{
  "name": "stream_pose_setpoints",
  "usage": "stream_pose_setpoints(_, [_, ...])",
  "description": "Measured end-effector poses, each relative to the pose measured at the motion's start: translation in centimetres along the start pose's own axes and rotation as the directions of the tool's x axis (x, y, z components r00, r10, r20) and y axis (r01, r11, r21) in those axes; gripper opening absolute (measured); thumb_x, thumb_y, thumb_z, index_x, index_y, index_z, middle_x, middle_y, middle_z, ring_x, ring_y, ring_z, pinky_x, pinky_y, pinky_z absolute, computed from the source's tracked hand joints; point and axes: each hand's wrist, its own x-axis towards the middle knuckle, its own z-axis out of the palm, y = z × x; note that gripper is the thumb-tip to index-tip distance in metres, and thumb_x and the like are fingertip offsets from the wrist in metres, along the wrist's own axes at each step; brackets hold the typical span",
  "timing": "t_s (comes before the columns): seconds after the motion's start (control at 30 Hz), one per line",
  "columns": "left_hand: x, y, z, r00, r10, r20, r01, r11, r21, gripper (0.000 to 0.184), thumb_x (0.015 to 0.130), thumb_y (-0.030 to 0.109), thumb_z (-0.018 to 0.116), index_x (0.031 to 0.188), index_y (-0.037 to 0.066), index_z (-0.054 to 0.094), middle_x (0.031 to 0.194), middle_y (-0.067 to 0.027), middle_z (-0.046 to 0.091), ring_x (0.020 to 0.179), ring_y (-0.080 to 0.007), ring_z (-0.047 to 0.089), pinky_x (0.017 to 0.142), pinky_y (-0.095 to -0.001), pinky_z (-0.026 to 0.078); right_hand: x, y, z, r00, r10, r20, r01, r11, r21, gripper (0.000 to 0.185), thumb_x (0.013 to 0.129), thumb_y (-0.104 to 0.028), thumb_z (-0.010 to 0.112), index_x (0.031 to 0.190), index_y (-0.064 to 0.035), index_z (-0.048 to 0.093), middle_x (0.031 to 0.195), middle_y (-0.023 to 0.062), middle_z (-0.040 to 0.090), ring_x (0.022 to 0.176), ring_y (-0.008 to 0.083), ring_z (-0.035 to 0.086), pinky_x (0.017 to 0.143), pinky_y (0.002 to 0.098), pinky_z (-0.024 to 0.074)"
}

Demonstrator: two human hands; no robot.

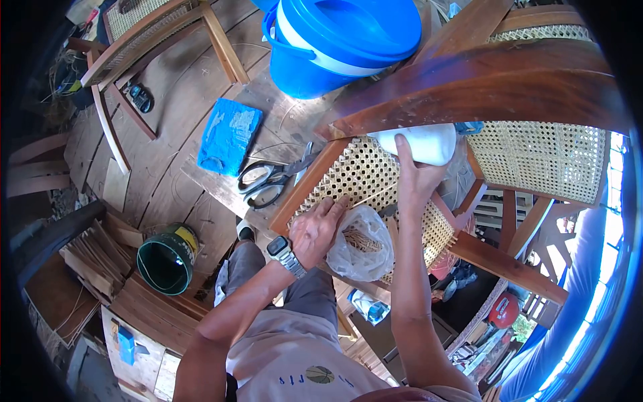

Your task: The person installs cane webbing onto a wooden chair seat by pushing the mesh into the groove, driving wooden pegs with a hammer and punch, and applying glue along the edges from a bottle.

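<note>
My right hand (pixel 418 179) is closed around a white plastic bottle (pixel 429 146), thumb along its near end; a wooden chair rail hides part of it. Below lies a chair panel of woven cane (pixel 351 171) in a brown wooden frame. My left hand (pixel 313 231), wearing a wristwatch, rests on this panel with its fingers pressed together. A pale cane strand (pixel 376 194) runs from near these fingertips toward my right wrist. Between my forearms sits a clear plastic bag (pixel 367 258) of thin cane pieces. Black-handled scissors (pixel 264 182) lie left of the frame.
A blue lidded bucket (pixel 301 70) and a blue block (pixel 229 136) stand on the wooden work surface. The curved chair rail (pixel 482 87) arches over the panel. Another caned chair part (pixel 539 157) is at right. A dark green bucket (pixel 164 264) stands at lower left.
</note>
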Motion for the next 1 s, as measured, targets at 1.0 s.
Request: stream_pose_setpoints(1.0, [-5.5, 22.6, -25.8, 0.967, 0.232, 0.102, -0.002, 0.410, -0.912, 0.023, 0.097, 0.018, 0.060, 0.106, -0.003, 0.066, 0.092, -0.0088, 0.059, 0.074, -0.0121, 0.052, 0.065, -0.0244, 0.039, -13.5, -2.5, -17.1, 0.569, 0.808, 0.149, -0.481, 0.180, 0.858, 0.047, 0.098, -0.048, 0.053, 0.123, -0.0091, 0.058, 0.110, 0.0121, 0.067, 0.093, 0.0268, 0.068, 0.067, 0.0382, 0.0625])
